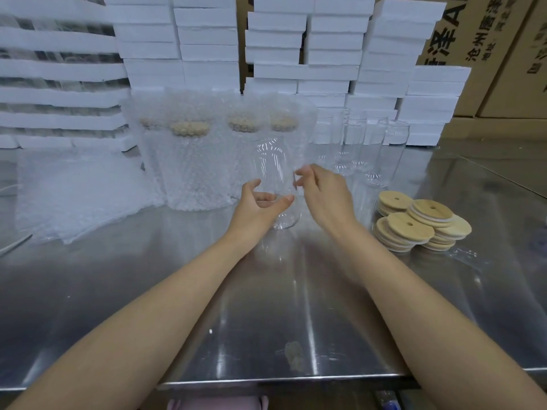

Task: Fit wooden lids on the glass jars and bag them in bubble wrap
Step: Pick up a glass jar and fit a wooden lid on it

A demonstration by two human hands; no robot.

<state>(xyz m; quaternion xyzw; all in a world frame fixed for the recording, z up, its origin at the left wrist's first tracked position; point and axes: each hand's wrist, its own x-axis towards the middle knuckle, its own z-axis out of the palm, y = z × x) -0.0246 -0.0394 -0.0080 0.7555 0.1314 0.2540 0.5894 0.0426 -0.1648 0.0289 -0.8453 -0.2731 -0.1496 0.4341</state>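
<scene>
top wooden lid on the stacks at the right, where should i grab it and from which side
Take the round wooden lid with the centre hole by its rim, from above, with the nearer right hand; the left hand holds the clear glass jar. The lid lies tilted across the lid stacks, so its edge overhangs, free for a pinch grip.

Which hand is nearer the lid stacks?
Right. The right hand is at the jar, on its side toward the lids; the left hand grips the jar's lower part, farther from them.

place: packing warehouse | evidence: stacked foam boxes [334, 39], cartons [503, 54], steel table [266, 321]
</scene>
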